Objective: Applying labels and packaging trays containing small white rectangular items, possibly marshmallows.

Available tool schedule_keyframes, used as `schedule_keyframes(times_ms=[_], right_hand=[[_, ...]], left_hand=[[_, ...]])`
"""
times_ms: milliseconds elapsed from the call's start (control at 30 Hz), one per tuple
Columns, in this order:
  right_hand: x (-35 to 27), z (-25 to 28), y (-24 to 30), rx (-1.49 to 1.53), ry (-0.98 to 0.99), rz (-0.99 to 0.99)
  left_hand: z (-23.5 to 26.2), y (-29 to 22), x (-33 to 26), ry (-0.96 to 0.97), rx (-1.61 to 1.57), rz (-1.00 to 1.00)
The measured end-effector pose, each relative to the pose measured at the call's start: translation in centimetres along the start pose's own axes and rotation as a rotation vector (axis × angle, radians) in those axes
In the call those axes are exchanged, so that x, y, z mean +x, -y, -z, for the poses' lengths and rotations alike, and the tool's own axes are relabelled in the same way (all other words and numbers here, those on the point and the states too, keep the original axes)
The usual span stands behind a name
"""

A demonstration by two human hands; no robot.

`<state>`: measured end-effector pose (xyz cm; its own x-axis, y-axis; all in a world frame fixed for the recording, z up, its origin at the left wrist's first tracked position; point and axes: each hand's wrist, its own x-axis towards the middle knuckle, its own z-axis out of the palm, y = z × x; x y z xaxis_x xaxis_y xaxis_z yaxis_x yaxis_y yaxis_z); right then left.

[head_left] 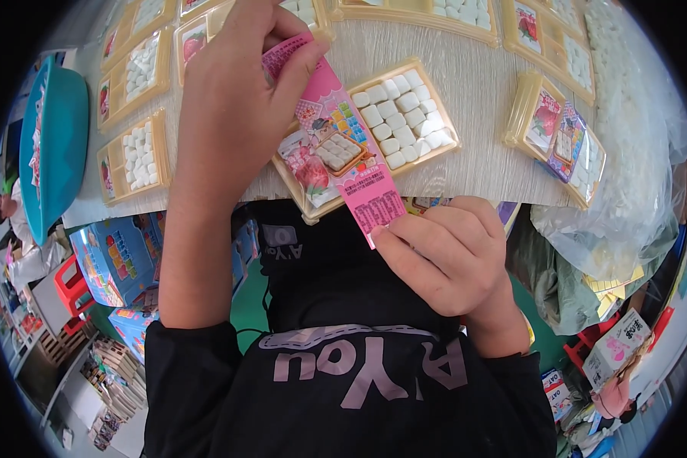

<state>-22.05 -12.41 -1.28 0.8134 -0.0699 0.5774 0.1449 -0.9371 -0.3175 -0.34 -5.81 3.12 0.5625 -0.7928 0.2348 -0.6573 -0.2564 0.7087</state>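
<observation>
My left hand [240, 91] pinches the upper end of a long pink printed cardboard strip [340, 137]. At its lower end my right hand [450, 252] grips the strip's corner between thumb and fingers. The strip slants across a cream plastic tray [456, 145] at the table's near edge, covering its middle. White pillow-shaped pieces [404, 114] fill the tray's right compartment. In its left one lies a packet with a strawberry picture [307, 169], partly hidden by the strip. Whether the strip touches the tray, I cannot tell.
Similar filled trays [133, 156] stand at left and along the far side. One at right wears a purple printed sleeve [569, 141]. A teal basin [57, 145] is at far left, clear plastic bags [618, 137] at right. Blue printed cartons [118, 256] sit below the table edge.
</observation>
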Motion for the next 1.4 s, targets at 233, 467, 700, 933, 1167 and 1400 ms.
schedule_keyframes(times_ms=[233,467,700,933,1167,1400], right_hand=[[0.1,-0.3,-0.3,-0.007,0.021,-0.024],[1.0,-0.9,-1.0,0.106,0.029,-0.084],[1.1,-1.2,-1.3,0.099,0.048,-0.152],[0.9,-0.9,-1.3,0.132,0.078,-0.118],[1.2,-0.6,-0.7,0.078,0.148,-0.112],[1.8,1.6,0.2,0.079,0.27,-0.152]], left_hand=[[-0.3,0.4,0.0,-0.003,0.069,-0.028],[-0.2,2.2,0.2,-0.006,0.107,-0.09],[-0.2,0.8,-0.3,-0.024,0.121,-0.128],[-0.2,1.7,-0.2,0.006,0.167,-0.113],[-0.1,4.3,0.7,-0.241,0.311,-0.474],[1.8,2.5,-3.1,-0.34,0.282,-0.344]])
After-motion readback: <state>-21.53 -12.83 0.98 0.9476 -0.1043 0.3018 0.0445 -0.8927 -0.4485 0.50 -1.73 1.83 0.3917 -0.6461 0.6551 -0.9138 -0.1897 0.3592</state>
